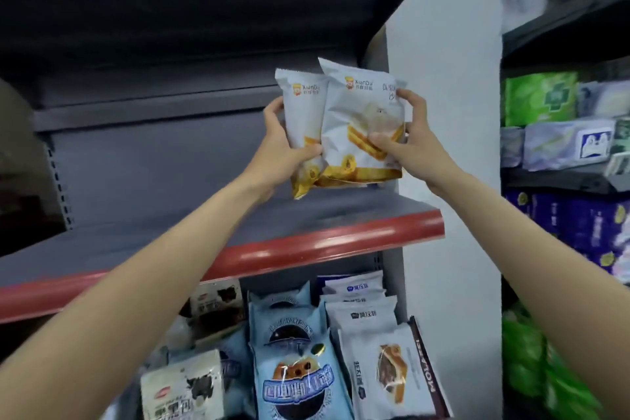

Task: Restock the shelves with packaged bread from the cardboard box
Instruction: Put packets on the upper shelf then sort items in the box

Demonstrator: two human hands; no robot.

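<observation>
We see two bare arms reaching up from the bottom corners toward a grey shelf (191,242) with a red front edge. Just right of centre, both hands hold two white bread packets upright, side by side, above the shelf's right end.

The left hand (283,153) grips the left packet (301,119): its thumb lies across the packet's lower front and its fingers (274,106) curl round the left edge, closed snugly on the wrapper.

The right hand (410,143) grips the right packet (361,126), which overlaps the left one in front. Its thumb presses the front near the printed sandwich, and its fingers curl over the right edge at about 2 o'clock on the packet.

Whether the packets' bottom edges touch the shelf, we cannot tell.

At 6 o'clock, on a lower shelf, stand blue packets (296,382) and white packets (375,365). At 3 o'clock, another rack holds green packs (540,99) and purple packs (576,225).
</observation>
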